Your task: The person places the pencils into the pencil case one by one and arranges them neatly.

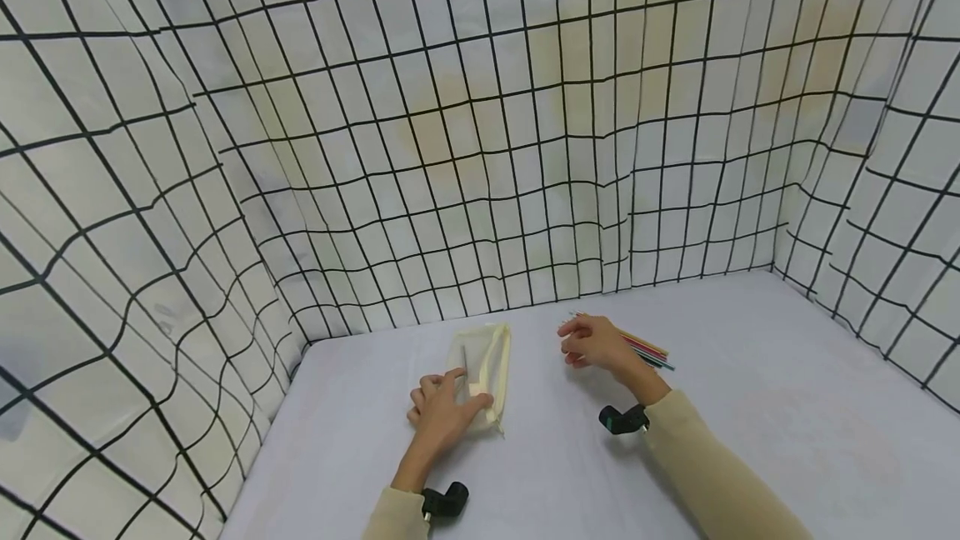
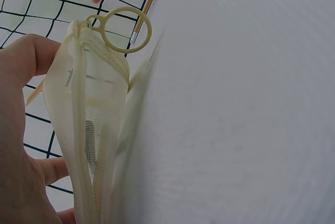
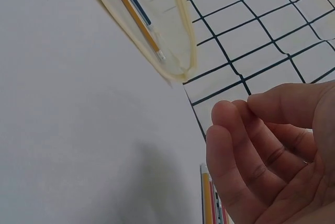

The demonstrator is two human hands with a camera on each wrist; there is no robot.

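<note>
My left hand (image 1: 442,422) grips the lower part of a pale yellow mesh zip pouch (image 1: 491,369) on the table, thumb on one side and fingers on the other. A ring-shaped zipper pull (image 2: 148,29) hangs at one end of the pouch in the left wrist view. Through the mesh in the right wrist view show a yellow pencil (image 3: 137,17) and a dark blue one (image 3: 135,0). My right hand (image 1: 598,344) hovers right of the pouch with its fingers loosely bent and nothing between them. Beside and partly behind it lies a bunch of colored pencils (image 1: 651,351).
A white cloth covers the table (image 1: 555,473). White sheeting with a black grid (image 1: 480,190) hangs at the back and along both sides. Each wrist carries a small black camera, one on the left (image 1: 446,500) and one on the right (image 1: 622,419).
</note>
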